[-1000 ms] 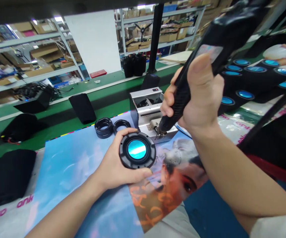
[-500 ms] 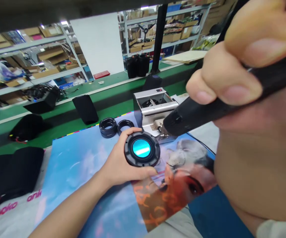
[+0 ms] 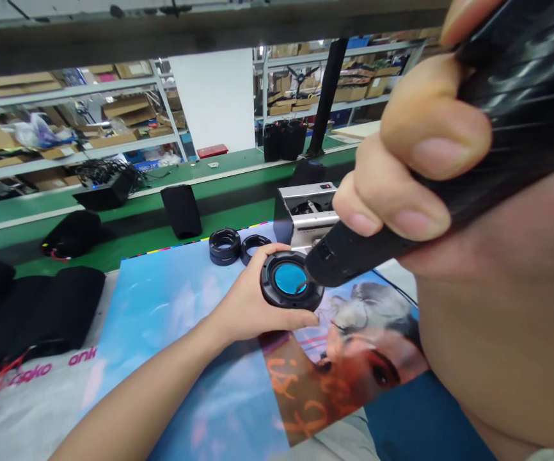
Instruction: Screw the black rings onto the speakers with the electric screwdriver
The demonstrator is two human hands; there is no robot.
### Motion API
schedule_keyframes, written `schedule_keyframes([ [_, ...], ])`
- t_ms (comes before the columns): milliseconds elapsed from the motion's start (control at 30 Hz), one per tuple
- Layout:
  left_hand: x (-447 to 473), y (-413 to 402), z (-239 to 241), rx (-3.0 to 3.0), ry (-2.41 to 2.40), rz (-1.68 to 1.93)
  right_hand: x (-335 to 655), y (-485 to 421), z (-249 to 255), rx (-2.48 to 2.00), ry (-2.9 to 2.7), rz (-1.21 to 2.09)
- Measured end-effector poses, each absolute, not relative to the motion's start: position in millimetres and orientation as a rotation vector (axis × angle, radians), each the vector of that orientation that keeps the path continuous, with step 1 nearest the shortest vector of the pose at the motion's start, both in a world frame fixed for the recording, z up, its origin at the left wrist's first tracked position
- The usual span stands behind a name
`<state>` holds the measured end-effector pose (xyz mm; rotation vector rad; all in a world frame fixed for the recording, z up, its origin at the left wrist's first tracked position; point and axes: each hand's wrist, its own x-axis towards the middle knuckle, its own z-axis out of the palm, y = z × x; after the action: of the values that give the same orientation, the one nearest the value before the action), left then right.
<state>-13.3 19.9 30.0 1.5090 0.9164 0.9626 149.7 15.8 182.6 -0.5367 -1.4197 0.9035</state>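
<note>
My left hand (image 3: 245, 307) grips a round black lens housing (image 3: 290, 281) with a blue glass centre, holding it upright on a printed poster (image 3: 171, 333). My right hand (image 3: 454, 211) fills the right of the view, wrapped round a black electric screwdriver (image 3: 354, 250). The screwdriver's tip rests at the housing's right rim. Two black rings (image 3: 233, 246) lie just behind the housing.
A silver metal box machine (image 3: 306, 214) stands behind the screwdriver tip. A green conveyor belt (image 3: 128, 224) carries black pouches (image 3: 181, 210) and cables. More black pouches (image 3: 27, 314) lie at the left. Shelving with cardboard boxes lines the back.
The screwdriver has come down from the silver machine to the housing's rim. My right hand has drawn closer to the camera. My left hand kept hold of the housing.
</note>
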Motion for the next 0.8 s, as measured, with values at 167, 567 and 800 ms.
schedule_keyframes([
  [167,-14.1,20.4,28.5,1.548,0.891,0.966,162.9,67.9,166.2,-0.229,-1.188,0.559],
  [567,-16.0,18.6,28.6,1.541,0.949,0.939,187.3,97.9,119.7,-0.637,-1.183,0.998],
  [800,-15.4,18.2,30.5,1.582,0.971,0.97,203.5,91.9,85.0,-0.54,-1.111,0.954],
])
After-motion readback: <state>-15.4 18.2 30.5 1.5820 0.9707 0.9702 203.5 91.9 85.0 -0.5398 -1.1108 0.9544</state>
